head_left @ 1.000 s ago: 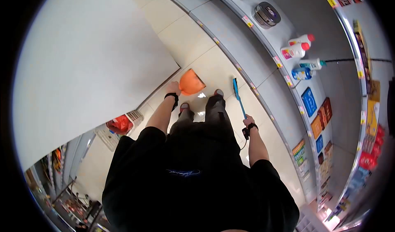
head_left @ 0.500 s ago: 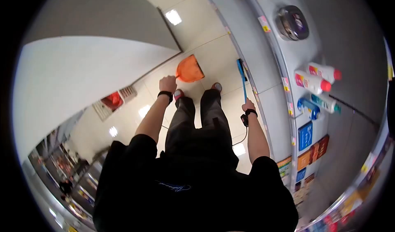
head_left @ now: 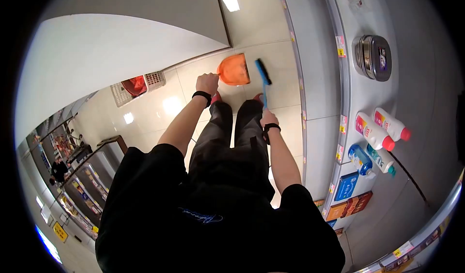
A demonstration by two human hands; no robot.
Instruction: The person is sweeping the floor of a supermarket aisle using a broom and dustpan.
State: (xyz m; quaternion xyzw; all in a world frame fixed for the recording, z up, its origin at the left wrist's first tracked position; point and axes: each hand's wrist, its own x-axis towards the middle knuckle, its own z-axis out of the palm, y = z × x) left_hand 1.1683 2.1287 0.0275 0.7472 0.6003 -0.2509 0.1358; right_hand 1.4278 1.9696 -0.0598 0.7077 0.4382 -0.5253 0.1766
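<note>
My left hand [head_left: 207, 83] is closed round the handle of an orange dustpan [head_left: 234, 70], whose flat pan lies at floor level with its open edge facing right. In my right hand [head_left: 269, 118] is the blue handle of a brush [head_left: 263, 73] with dark bristles. The brush head is over the pale tiles, a short way right of the dustpan's edge and apart from it. Both tools are just in front of my shoes.
A grey shelf unit [head_left: 315, 79] runs along the right, bearing a metal tin [head_left: 373, 58], several bottles [head_left: 372, 130] and boxes. A large white-and-grey block [head_left: 131, 35] stands on the left. Beside it sits a basket [head_left: 138, 86] with something red inside. A person [head_left: 59, 168] is far off at left.
The brush has moved left, away from the shelf base and towards the dustpan. My right hand came inward with it. The left hand still grips the dustpan. The camera view has shifted.
</note>
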